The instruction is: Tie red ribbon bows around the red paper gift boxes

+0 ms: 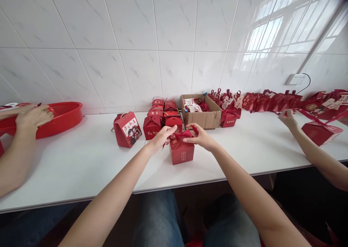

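A small red gift box (182,153) stands upright on the white table in front of me, with gold print on its front. A dark red ribbon (185,133) lies across its top. From the left, my left hand (164,138) pinches the ribbon beside the box's upper edge, and a loose ribbon end hangs below the fingers. On the opposite side my right hand (201,137) has thumb and fingers bent around the ribbon, close to the box top. Just behind are several closed red boxes (152,126) in rows.
An open cardboard box (205,119) holds ribbons and printed cards. Left of centre sits a red box with a cartoon couple (127,130). A co-worker's hands reach over a red basin (63,118) at left. Another person's hand (289,119) pulls ribbon at right, near more boxes.
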Available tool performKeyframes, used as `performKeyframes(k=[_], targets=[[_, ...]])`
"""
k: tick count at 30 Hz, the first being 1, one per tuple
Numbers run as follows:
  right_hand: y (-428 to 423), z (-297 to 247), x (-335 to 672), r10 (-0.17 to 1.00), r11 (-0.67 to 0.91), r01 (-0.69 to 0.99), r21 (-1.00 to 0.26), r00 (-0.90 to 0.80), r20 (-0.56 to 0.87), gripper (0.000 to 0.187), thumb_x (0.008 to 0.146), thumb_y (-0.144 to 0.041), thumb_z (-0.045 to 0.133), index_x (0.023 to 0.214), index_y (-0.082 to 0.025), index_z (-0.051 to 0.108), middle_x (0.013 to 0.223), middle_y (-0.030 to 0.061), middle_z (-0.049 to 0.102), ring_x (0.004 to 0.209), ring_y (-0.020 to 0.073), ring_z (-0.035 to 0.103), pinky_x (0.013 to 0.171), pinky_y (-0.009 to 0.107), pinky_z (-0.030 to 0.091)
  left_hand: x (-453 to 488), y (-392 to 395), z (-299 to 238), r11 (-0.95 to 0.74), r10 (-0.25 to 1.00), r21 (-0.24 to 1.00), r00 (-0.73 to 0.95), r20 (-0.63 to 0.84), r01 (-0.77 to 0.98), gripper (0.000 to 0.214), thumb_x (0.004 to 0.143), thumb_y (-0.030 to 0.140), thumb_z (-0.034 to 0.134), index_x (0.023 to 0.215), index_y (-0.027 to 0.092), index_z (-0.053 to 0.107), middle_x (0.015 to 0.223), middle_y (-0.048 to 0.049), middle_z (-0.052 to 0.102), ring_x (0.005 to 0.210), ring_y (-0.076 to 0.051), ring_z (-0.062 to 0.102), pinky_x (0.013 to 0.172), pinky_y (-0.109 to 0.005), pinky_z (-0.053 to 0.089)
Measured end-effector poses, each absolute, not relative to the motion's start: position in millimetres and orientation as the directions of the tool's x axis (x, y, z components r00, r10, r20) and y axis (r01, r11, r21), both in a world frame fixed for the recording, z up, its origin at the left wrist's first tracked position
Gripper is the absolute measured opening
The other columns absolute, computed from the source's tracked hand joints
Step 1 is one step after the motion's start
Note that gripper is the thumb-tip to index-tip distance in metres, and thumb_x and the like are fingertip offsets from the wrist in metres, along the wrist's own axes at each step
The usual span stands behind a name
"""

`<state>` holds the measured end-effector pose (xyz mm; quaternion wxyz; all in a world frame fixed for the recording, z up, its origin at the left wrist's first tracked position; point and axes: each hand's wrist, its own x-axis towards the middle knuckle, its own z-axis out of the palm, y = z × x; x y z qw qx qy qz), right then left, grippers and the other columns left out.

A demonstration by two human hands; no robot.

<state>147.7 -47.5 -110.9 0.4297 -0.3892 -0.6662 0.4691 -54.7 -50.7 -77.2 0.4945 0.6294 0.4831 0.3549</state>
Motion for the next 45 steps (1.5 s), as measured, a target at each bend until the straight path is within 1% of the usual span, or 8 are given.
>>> performKeyframes(k=[3, 8, 14, 18, 24, 31, 37, 45], targets=[[-46, -119, 152, 0.898, 0.211, -0.095, -0.973, -0.374, 0.232, 0.063, 0.058, -0.041, 0.080, 0.109, -0.023, 0.048, 0.061, -0.0100, 0.041, 0.054, 0.0079, 0.040, 0.050, 0.021, 0.033, -54, -47, -91, -0.056, 0.978, 0.993, 0.205, 0.033, 0.104, 0.039, 0.081, 0.058, 0.050, 0.080, 0.019, 0.045, 0.070, 0.0015, 0.050, 0.052, -0.008, 0.043, 0.048, -0.022, 0.029], [-41, -127, 143, 0.957, 0.169, -0.257, -0.951, -0.188, 0.221, 0.051, 0.068, -0.067, 0.061, 0.089, -0.022, 0.050, 0.056, -0.0093, 0.030, 0.048, 0.0076, 0.034, 0.044, 0.020, 0.026, -54, -48, -97, -0.048, 0.987, 0.984, 0.158, 0.021, 0.171, 0.027, 0.079, 0.044, 0.057, 0.081, 0.020, 0.044, 0.068, 0.0029, 0.050, 0.048, -0.007, 0.038, 0.044, -0.021, 0.024], [-29, -122, 136, 0.970, 0.241, -0.281, -0.929, 0.052, 0.236, 0.040, 0.067, -0.054, 0.069, 0.077, -0.023, 0.044, 0.053, -0.0088, 0.033, 0.047, 0.0073, 0.031, 0.043, 0.020, 0.027, -63, -50, -93, -0.080, 0.986, 0.966, 0.163, 0.040, 0.247, 0.031, 0.076, 0.045, 0.064, 0.091, 0.022, 0.048, 0.070, 0.0045, 0.046, 0.051, -0.008, 0.040, 0.041, -0.020, 0.021], [-23, -114, 145, 0.965, 0.254, -0.269, -0.929, 0.135, 0.224, 0.038, 0.066, -0.050, 0.069, 0.078, -0.024, 0.043, 0.053, -0.0095, 0.028, 0.045, 0.0070, 0.026, 0.041, 0.020, 0.025, -74, -45, -91, -0.138, 0.982, 0.976, 0.154, 0.113, 0.167, 0.032, 0.075, 0.043, 0.065, 0.091, 0.021, 0.049, 0.065, 0.0068, 0.040, 0.050, -0.006, 0.037, 0.045, -0.020, 0.025], [-18, -116, 165, 0.964, 0.202, -0.148, -0.968, 0.205, 0.170, 0.038, 0.064, -0.048, 0.067, 0.082, -0.024, 0.043, 0.056, -0.0094, 0.031, 0.045, 0.0064, 0.030, 0.042, 0.020, 0.029, -92, -42, -95, -0.174, 0.984, 0.960, 0.084, 0.160, 0.220, 0.035, 0.072, 0.043, 0.068, 0.090, 0.021, 0.048, 0.059, 0.0089, 0.036, 0.048, -0.007, 0.033, 0.046, -0.020, 0.024], [-19, -152, 183, 0.984, 0.038, 0.164, -0.986, 0.165, 0.066, 0.029, 0.063, -0.036, 0.066, 0.082, -0.022, 0.049, 0.055, -0.0081, 0.042, 0.044, 0.0092, 0.038, 0.044, 0.024, 0.032, -113, -42, -115, -0.179, 0.984, 0.892, 0.067, 0.166, 0.415, 0.040, 0.066, 0.044, 0.069, 0.090, 0.021, 0.048, 0.057, 0.0081, 0.043, 0.054, -0.011, 0.043, 0.054, -0.023, 0.033], [-23, -176, 198, 0.973, 0.048, 0.414, -0.909, 0.185, 0.136, 0.017, 0.061, -0.026, 0.062, 0.075, -0.023, 0.052, 0.051, -0.0069, 0.046, 0.049, 0.0138, 0.044, 0.052, 0.026, 0.032, -140, -32, -135, -0.257, 0.966, 0.810, 0.109, 0.236, 0.527, 0.035, 0.065, 0.039, 0.067, 0.089, 0.021, 0.048, 0.052, 0.0099, 0.041, 0.052, -0.012, 0.042, 0.058, -0.024, 0.033], [-34, -153, 209, 0.942, 0.130, 0.546, -0.828, 0.194, 0.275, 0.011, 0.071, -0.029, 0.055, 0.078, -0.024, 0.048, 0.047, -0.0079, 0.037, 0.047, 0.0146, 0.038, 0.051, 0.026, 0.029, -150, -40, -107, -0.308, 0.941, 0.769, 0.061, 0.333, 0.560, 0.032, 0.073, 0.038, 0.063, 0.094, 0.023, 0.045, 0.055, 0.0098, 0.039, 0.053, -0.012, 0.043, 0.059, -0.024, 0.035]])
